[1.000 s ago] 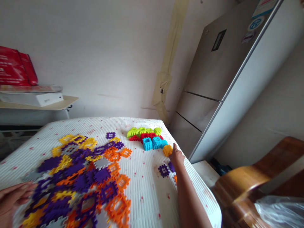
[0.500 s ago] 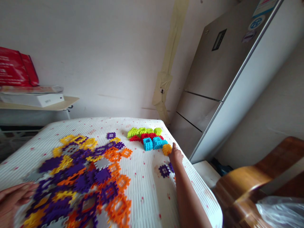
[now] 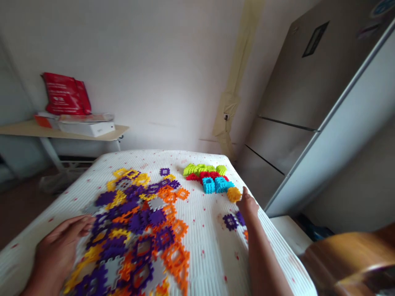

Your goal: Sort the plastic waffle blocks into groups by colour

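Observation:
My right hand reaches to the far right side of the table, its fingers closed against a small yellow block of notched interlocking pieces; part of the grip is hidden. Just left of it stand blue notched blocks, with red pieces and lime-green ones in rows behind. My left hand is at the left edge of a loose pile of purple, orange, yellow and grey notched pieces. Its fingers are stretched out, with nothing seen in them.
A few purple pieces lie near my right forearm. The table has a white ribbed cover. Beyond its right edge stand a fridge and a wooden chair. Back left, a side table bears a red bag.
The view has swung left, so everything sits farther right. The yellow block has shifted slightly toward the blue ones with my right hand at it. More of my left hand shows.

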Available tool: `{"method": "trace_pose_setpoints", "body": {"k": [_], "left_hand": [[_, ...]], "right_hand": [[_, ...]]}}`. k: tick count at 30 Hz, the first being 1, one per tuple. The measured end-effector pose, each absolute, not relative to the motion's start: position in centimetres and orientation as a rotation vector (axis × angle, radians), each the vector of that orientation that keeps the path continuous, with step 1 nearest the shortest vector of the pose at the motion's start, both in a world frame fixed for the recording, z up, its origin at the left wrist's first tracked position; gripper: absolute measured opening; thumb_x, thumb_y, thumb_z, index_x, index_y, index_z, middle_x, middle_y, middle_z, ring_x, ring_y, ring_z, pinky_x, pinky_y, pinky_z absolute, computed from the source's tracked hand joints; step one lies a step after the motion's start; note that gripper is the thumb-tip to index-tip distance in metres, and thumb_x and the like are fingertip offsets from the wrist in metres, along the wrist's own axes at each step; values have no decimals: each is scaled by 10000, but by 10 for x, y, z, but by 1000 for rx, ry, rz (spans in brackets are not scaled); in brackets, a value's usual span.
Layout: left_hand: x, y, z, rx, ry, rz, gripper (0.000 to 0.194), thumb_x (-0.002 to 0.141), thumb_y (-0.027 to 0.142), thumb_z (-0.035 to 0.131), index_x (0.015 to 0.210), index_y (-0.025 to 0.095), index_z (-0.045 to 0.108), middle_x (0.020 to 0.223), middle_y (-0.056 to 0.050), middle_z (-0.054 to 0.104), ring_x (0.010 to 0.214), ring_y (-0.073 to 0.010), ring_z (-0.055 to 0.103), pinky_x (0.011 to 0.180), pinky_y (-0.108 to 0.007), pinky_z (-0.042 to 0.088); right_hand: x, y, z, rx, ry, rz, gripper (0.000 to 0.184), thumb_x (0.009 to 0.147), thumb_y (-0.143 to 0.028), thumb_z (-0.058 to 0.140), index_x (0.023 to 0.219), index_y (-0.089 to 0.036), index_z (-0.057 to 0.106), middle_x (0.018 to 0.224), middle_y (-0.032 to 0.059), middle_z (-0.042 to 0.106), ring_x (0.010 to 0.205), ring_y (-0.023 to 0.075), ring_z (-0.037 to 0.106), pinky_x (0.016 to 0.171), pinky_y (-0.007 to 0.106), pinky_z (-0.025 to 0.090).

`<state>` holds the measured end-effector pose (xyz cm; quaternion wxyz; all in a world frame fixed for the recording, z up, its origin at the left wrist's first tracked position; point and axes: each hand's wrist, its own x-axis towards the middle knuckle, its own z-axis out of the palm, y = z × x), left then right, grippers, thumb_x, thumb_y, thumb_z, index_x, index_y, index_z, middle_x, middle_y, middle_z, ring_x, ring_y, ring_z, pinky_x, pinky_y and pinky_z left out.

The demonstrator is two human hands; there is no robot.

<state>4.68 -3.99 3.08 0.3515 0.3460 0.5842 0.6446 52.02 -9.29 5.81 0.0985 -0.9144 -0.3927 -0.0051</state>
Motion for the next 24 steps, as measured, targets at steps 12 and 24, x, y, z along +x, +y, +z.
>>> {"method": "trace_pose_setpoints", "body": {"k": [12,24], "left_hand": [[41,-36,19,822,1418,1700,286,514,331,735,726,157,655,644,16,677,609,-130,572,595,-256,438],[38,-33,17,841,1410,1722,335,481,413,754,690,166,665,618,-7,681,563,-136,571,530,-250,430]], "right_hand": [[432,-97,71,-1738,-1509,-4,310,824,-235,456,1059,-165,645,839,53,697,732,163,644,714,262,488],[364,-97,19,-1509,-1944,158,245,842,-139,454,929,-189,678,828,44,696,785,165,632,715,251,462]]}}
